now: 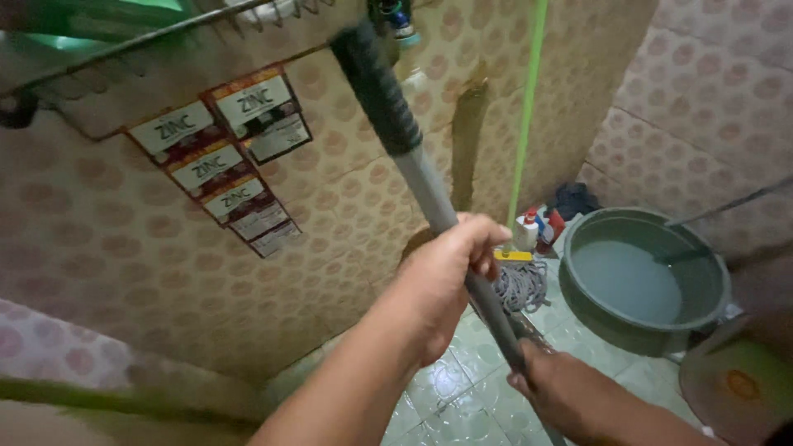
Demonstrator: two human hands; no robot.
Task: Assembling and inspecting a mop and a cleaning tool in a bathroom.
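Overhead, a long mop handle runs diagonally from the upper middle of the view down toward the floor, held in both hands. Left hand is wrapped fully around the grey metal shaft about midway, knuckles up, fingers closed tight. Right hand grips lower, also closed round the shaft, wrist low near the bottom edge. Upper end of the handle carries a dark, ribbed grip sleeve, not in use at this moment; both hands sit on bare tube. Mop head, a bundle of grey cord strands, lies on the pale green tiled floor just behind the left hand, near a yellow fitting. Judgement: shaft looks stiff and light, a hollow metal tube, likely slick if wet; the strands look soft, and heavy when soaked, so weight sits at the far end. Best purchase seems a spread two-hand hold as now, or one hand up on the ribbed sleeve for less slip. Nearby: a round green basin holding water stands to the right on the floor, small bottles against the patterned wall tiles, a bright green pole upright in the corner, strips of sachets hanging from a wire rack on the left wall.
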